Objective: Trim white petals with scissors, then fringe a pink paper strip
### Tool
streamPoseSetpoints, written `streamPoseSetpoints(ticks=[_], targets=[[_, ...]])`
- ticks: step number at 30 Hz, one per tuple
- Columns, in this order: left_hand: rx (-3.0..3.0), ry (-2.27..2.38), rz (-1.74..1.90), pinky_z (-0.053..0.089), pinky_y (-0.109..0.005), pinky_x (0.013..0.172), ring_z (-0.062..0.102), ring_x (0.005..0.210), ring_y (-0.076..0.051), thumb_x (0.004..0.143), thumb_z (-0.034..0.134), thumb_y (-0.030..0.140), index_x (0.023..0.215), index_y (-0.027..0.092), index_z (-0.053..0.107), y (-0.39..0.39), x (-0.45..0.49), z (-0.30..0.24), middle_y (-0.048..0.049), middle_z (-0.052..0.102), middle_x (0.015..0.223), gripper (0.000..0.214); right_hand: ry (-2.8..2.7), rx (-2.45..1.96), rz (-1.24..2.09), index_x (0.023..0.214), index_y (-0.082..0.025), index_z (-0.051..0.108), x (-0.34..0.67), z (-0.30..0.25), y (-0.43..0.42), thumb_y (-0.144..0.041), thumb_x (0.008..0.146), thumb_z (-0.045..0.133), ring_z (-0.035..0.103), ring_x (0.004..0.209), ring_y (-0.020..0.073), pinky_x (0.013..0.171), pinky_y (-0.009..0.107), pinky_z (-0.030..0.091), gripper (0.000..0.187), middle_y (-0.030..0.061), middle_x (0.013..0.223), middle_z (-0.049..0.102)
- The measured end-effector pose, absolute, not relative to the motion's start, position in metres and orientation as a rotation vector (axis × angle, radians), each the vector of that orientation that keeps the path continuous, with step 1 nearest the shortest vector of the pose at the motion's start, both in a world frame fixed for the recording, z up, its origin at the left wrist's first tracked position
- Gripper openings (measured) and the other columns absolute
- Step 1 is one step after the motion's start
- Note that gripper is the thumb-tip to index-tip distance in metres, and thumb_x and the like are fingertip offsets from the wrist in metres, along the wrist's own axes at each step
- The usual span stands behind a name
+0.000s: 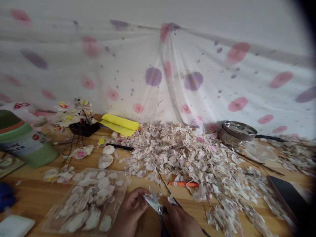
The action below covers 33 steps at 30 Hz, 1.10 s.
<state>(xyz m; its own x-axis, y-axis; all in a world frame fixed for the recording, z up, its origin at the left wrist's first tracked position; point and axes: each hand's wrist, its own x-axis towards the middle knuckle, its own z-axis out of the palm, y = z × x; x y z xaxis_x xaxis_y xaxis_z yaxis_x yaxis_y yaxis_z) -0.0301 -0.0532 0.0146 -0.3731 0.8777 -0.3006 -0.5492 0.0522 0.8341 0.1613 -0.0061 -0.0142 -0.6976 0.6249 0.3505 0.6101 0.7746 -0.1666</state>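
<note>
My right hand [181, 219] is closed around a pair of scissors [156, 204], whose blades stand apart and point up and to the left. A small whitish scrap also shows by its thumb. Close to the blades, my left hand [133, 209] pinches a small pale petal, mostly hidden by the fingers. Just left of that hand lies a clear plastic tray [125, 179] with cream-white petals [105, 182] in it. Beyond both hands spreads a large heap of dry whitish petals and scraps [177, 148].
An orange marker [184, 184] lies at the heap's near edge. At left are a green bottle [32, 148] and handmade flowers [70, 117] in a black pot [85, 128]. Yellow sheets [120, 125] lie behind. To the right are a metal pan [238, 131] and a phone [287, 197].
</note>
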Motion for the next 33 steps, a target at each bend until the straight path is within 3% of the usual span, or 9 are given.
streamPoseSetpoints(ticks=[5,15,22,28,33], targets=[[0.444,1.161,1.573,0.047,-0.023,0.068,0.061,0.072,-0.016,0.054,0.089,0.045,0.075,0.02,0.075,-0.0526,-0.0276,0.0143,-0.0003,0.07,0.071,0.036,-2.618,-0.95,-0.017,0.122,-0.019,0.055,0.1593,-0.0157,-0.0077,-0.013,0.077,0.063,0.075,0.066,0.0209,0.056,0.025,0.06,0.046,0.0012,0.085,0.077],[0.439,1.121,1.569,0.047,-0.024,0.07,0.062,0.073,-0.017,0.053,0.09,0.044,0.077,0.019,0.076,-0.0524,-0.0283,0.0112,-0.0021,0.072,0.072,0.037,-2.609,-0.916,0.015,0.118,-0.019,0.057,0.1582,-0.0091,-0.0078,-0.017,0.081,0.061,0.075,0.065,0.0212,0.053,0.023,0.058,0.038,0.0014,0.082,0.077],[0.439,1.134,1.57,0.048,-0.026,0.072,0.063,0.074,-0.018,0.053,0.09,0.043,0.077,0.019,0.076,-0.0519,-0.0296,0.0103,-0.0036,0.073,0.073,0.037,-2.612,-0.927,-0.007,0.115,-0.022,0.056,0.1596,-0.0108,-0.0082,-0.022,0.088,0.058,0.075,0.065,0.0196,0.052,0.021,0.057,0.027,0.0008,0.083,0.077],[0.439,1.135,1.571,0.048,-0.027,0.074,0.063,0.075,-0.019,0.054,0.09,0.044,0.077,0.019,0.076,-0.0528,-0.0289,0.0149,-0.0042,0.073,0.074,0.037,-2.595,-0.847,0.047,0.113,-0.024,0.051,0.1621,-0.0114,-0.0051,-0.026,0.098,0.043,0.074,0.062,0.0163,0.052,0.02,0.053,0.017,-0.0022,0.078,0.075],[0.433,1.144,1.563,0.048,-0.027,0.074,0.063,0.074,-0.019,0.052,0.09,0.045,0.076,0.019,0.076,-0.0519,-0.0285,0.0183,-0.0039,0.073,0.072,0.038,-2.62,-0.892,0.094,0.11,-0.024,0.052,0.1633,-0.0101,-0.0049,-0.024,0.092,0.055,0.073,0.059,0.0163,0.051,0.019,0.051,0.018,-0.0036,0.075,0.073]])
